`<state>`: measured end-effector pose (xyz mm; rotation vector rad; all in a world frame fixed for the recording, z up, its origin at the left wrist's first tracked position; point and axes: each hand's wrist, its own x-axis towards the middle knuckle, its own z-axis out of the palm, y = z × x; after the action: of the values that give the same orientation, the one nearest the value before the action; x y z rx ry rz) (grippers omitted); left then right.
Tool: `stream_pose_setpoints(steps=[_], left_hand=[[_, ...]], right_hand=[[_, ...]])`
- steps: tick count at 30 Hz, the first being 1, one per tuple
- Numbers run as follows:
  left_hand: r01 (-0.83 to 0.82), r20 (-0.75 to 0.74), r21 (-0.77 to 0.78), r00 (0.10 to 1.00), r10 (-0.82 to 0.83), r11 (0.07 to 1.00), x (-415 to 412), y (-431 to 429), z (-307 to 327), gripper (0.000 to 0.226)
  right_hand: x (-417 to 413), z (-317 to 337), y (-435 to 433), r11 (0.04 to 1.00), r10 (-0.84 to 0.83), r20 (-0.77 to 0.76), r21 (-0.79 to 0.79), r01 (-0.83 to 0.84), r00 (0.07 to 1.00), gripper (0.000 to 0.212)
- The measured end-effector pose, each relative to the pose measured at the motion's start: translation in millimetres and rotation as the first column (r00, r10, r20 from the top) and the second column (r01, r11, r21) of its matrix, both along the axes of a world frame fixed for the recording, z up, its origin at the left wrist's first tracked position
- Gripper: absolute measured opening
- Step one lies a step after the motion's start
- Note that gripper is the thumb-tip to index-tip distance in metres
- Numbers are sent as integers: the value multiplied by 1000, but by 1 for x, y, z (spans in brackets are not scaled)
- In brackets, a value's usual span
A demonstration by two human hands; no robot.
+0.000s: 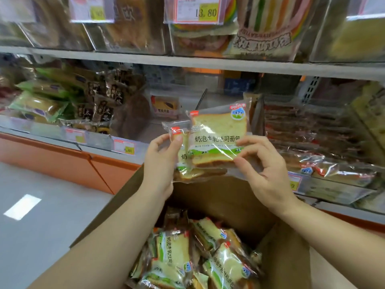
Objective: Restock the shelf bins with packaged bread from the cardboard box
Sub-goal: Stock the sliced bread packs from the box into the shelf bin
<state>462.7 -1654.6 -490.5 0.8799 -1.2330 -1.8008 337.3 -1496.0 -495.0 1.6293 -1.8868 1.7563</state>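
left shelf bin (41, 127): mid-left of frame, green and dark packs inside
my left hand (160, 163): centre, thumb in front and fingers behind, gripping rear bread pack (183, 160)
front bread pack (218, 130): overlaps the rear one, both held up before the middle bin
cardboard box (225, 199): lower centre, open, more bread packs (177, 253) inside
my right hand (268, 174): thumb and forefinger pinch front pack's lower right corner
right shelf bin (325, 189): mid-right, holds packs

Grey floor (41, 236) with a bright light patch (22, 207), orange shelf base (52, 159), price tag (194, 9) marked 13.80 above.
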Motion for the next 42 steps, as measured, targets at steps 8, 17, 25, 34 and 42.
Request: stream_pose_setpoints(steps=[8,17,25,34,42], left_hand=[[39,-22,1,999,-39,999,-44,12,6,36],[205,-42,0,978,-205,979,-98,39,28,23],[443,273,-395,893,-358,805,-172,62,39,44],[758,678,-468,638,-365,455,-219,40,57,34],[766,755,-567,630,-180,301,-203,42,28,59]], right_hand=[[-14,0,7,988,-86,503,151,10,860,63],[-54,32,37,958,-191,469,280,60,862,74],[-106,39,65,887,-450,426,315,338,785,79],[-177,39,29,781,-567,252,469,413,784,64],[-199,23,25,576,-513,-79,707,411,855,72]])
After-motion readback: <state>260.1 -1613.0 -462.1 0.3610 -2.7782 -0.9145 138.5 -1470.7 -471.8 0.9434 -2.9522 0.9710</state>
